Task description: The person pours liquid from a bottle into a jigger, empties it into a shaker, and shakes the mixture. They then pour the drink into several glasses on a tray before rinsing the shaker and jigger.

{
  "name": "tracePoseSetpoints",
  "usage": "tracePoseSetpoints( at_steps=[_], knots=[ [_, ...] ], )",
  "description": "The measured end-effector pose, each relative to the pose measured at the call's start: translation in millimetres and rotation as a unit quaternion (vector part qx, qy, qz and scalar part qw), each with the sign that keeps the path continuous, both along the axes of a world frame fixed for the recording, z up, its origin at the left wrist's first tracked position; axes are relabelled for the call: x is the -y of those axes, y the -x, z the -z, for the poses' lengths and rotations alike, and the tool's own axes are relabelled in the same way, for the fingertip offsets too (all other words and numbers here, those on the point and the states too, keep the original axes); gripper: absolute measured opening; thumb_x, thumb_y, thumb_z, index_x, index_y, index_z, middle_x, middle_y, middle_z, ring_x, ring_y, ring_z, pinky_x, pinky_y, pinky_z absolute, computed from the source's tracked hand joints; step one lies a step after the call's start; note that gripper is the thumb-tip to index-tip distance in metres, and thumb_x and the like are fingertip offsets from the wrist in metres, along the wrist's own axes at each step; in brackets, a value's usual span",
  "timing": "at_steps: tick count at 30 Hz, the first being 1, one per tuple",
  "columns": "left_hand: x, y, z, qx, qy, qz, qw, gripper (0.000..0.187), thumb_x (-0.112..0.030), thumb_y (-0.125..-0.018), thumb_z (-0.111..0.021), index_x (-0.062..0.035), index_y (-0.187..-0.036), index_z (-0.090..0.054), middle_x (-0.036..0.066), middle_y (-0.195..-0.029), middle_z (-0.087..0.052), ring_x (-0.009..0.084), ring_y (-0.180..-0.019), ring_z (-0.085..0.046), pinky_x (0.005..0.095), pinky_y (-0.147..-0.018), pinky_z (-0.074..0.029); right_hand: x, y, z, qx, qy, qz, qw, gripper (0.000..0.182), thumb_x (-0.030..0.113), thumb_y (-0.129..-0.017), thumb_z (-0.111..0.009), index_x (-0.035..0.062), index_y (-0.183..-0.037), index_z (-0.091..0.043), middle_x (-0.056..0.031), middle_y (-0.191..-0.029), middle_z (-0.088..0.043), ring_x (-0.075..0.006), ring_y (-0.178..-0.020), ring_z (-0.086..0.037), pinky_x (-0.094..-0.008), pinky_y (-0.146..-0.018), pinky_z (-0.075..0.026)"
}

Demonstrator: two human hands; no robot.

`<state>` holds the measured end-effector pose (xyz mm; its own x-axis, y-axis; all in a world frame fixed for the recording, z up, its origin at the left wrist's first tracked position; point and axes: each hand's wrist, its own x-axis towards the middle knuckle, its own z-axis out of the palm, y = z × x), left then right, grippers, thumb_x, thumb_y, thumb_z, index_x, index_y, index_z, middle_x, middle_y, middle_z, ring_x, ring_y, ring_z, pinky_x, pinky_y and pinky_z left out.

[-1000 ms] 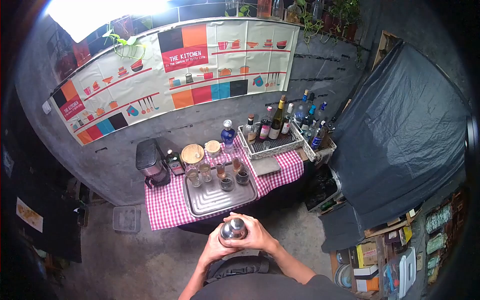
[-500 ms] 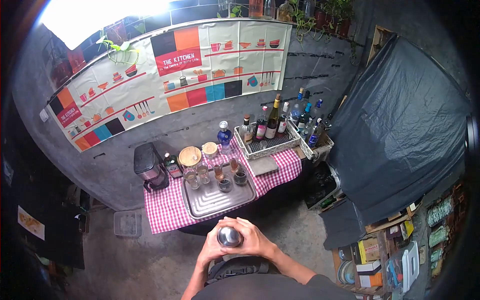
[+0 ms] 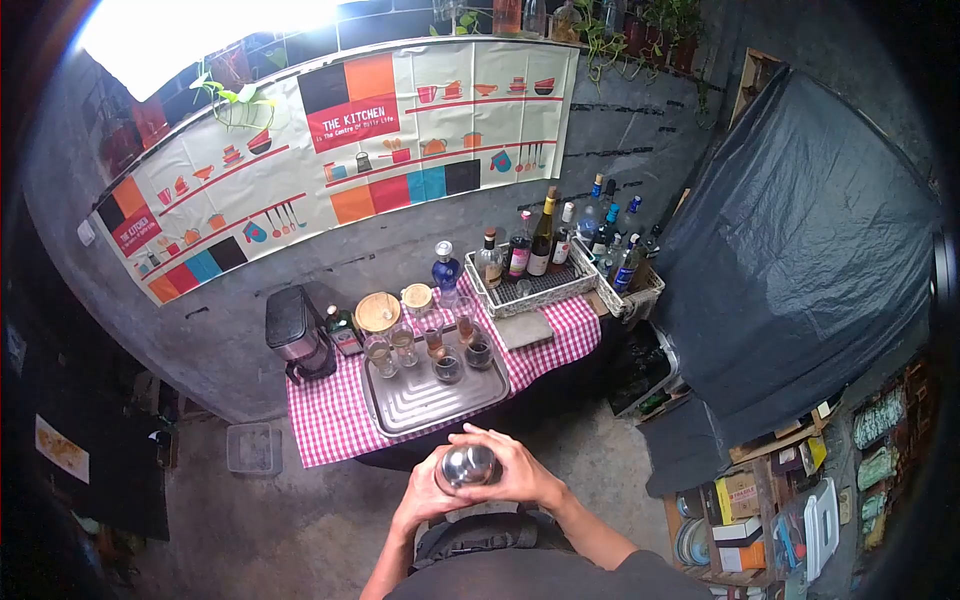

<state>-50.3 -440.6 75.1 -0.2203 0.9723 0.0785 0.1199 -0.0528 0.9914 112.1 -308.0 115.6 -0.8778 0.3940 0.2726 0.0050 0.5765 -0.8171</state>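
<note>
In front of my body I hold a shiny metal cocktail shaker (image 3: 469,466), its rounded top facing up toward me. My left hand (image 3: 424,496) wraps round its left side. From the right, my right hand (image 3: 522,474) grips it with the fingers curled over the far side. Both hands are closed on the shaker, which hides most of its lower body. Beyond them on the table lies a metal tray (image 3: 420,412) carrying several glasses (image 3: 448,367), some with drink in them.
A checkered cloth (image 3: 327,420) covers the table. On it stand a coffee maker (image 3: 301,340), a dark green bottle (image 3: 343,333), a blue bottle (image 3: 446,266) and a wicker tray (image 3: 540,298) of bottles. A clear plastic tub (image 3: 254,448) sits on the floor at left.
The shaker has tilted and shifted slightly right and up in my hands, showing more of its side. My right hand's fingers have moved a little. The table things stay as they were.
</note>
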Motion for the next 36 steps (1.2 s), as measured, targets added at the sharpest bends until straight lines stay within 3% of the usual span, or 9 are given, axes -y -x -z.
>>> tracePoseSetpoints(
  at_steps=[3, 9, 13, 17, 23, 25, 29, 33, 36],
  knots=[
    [-3, -11, -1, 0.153, 0.016, 0.014, 0.988, 0.072, -0.026, -0.067, -0.094, -0.0021, -0.126, -0.058, 0.008, -0.114, -0.068, 0.0162, -0.108, -0.064, 0.0346, -0.096, -0.052, 16, 11, -9, -0.02, 0.079, 0.055, 0.995, 0.078, 0.035, -0.073, -0.089, 0.0035, -0.137, -0.058, -0.0184, -0.139, -0.061, -0.0383, -0.136, -0.053, -0.0496, -0.114, -0.041],
    [1, 3, -14, -0.046, -0.031, -0.001, 0.998, 0.075, -0.026, -0.064, -0.095, -0.0007, -0.125, -0.059, 0.01, -0.11, -0.069, 0.0176, -0.102, -0.068, 0.0345, -0.091, -0.055, 6, -5, -11, -0.013, -0.02, -0.025, 0.999, 0.078, 0.035, -0.075, -0.088, 0.0036, -0.138, -0.055, -0.0178, -0.142, -0.059, -0.0403, -0.14, -0.048, -0.0523, -0.118, -0.035],
    [-7, -11, -1, 0.11, 0.001, 0.015, 0.994, 0.068, -0.022, -0.067, -0.092, -0.0007, -0.123, -0.059, 0.008, -0.11, -0.068, 0.0146, -0.098, -0.065, 0.0342, -0.09, -0.054, 11, 7, -10, -0.027, 0.098, 0.037, 0.994, 0.076, 0.031, -0.073, -0.089, 0.0027, -0.135, -0.057, -0.0176, -0.14, -0.061, -0.0375, -0.138, -0.052, -0.0462, -0.115, -0.041],
    [-3, 6, -3, -0.042, -0.063, 0.017, 0.997, 0.07, -0.024, -0.068, -0.093, -0.0004, -0.124, -0.059, 0.011, -0.114, -0.069, 0.019, -0.106, -0.067, 0.0348, -0.091, -0.055, 17, -3, -12, -0.045, -0.047, -0.022, 0.998, 0.077, 0.03, -0.073, -0.089, 0.0034, -0.137, -0.055, -0.0165, -0.139, -0.061, -0.0376, -0.137, -0.053, -0.0477, -0.115, -0.041],
    [-3, -10, 5, 0.118, 0.009, 0.034, 0.992, 0.074, -0.016, -0.067, -0.093, -0.002, -0.13, -0.055, 0.007, -0.119, -0.065, 0.0149, -0.106, -0.063, 0.0329, -0.096, -0.052, 16, 4, -9, 0.003, 0.092, 0.047, 0.995, 0.077, 0.03, -0.074, -0.088, 0.0036, -0.138, -0.055, -0.0165, -0.14, -0.061, -0.0359, -0.138, -0.052, -0.0478, -0.115, -0.04],
    [-2, -8, 8, 0.127, -0.002, 0.022, 0.992, 0.074, -0.019, -0.067, -0.092, -0.0009, -0.129, -0.056, 0.008, -0.12, -0.066, 0.0165, -0.108, -0.064, 0.0333, -0.097, -0.053, 20, 3, -9, -0.039, -0.005, 0.005, 0.999, 0.076, 0.03, -0.074, -0.089, 0.0036, -0.137, -0.055, -0.0171, -0.14, -0.061, -0.0363, -0.138, -0.051, -0.0477, -0.116, -0.039],
    [1, 2, -1, -0.074, -0.023, 0.006, 0.997, 0.072, -0.023, -0.066, -0.093, -0.0019, -0.126, -0.059, 0.011, -0.111, -0.069, 0.0175, -0.103, -0.068, 0.0347, -0.092, -0.055, 14, -9, -8, -0.008, -0.007, -0.01, 1.0, 0.077, 0.03, -0.073, -0.089, 0.0036, -0.137, -0.055, -0.0163, -0.14, -0.061, -0.0374, -0.138, -0.051, -0.0485, -0.116, -0.039],
    [-5, -8, 13, 0.035, 0.006, 0.029, 0.999, 0.067, -0.019, -0.07, -0.091, -0.001, -0.126, -0.058, 0.009, -0.117, -0.066, 0.0151, -0.104, -0.065, 0.0329, -0.092, -0.054, 20, 5, -11, 0.005, 0.166, 0.069, 0.984, 0.073, 0.033, -0.074, -0.086, 0.0039, -0.134, -0.057, -0.0157, -0.133, -0.064, -0.0381, -0.135, -0.054, -0.047, -0.114, -0.042],
    [-7, -4, -7, 0.018, -0.06, 0.007, 0.998, 0.067, -0.019, -0.07, -0.09, -0.0015, -0.126, -0.058, 0.01, -0.117, -0.067, 0.0157, -0.105, -0.065, 0.0335, -0.092, -0.054, 24, 4, -7, -0.056, -0.036, 0.017, 0.998, 0.073, 0.033, -0.075, -0.086, 0.0051, -0.135, -0.056, -0.0147, -0.137, -0.061, -0.0377, -0.136, -0.053, -0.0484, -0.115, -0.04]
  ],
)
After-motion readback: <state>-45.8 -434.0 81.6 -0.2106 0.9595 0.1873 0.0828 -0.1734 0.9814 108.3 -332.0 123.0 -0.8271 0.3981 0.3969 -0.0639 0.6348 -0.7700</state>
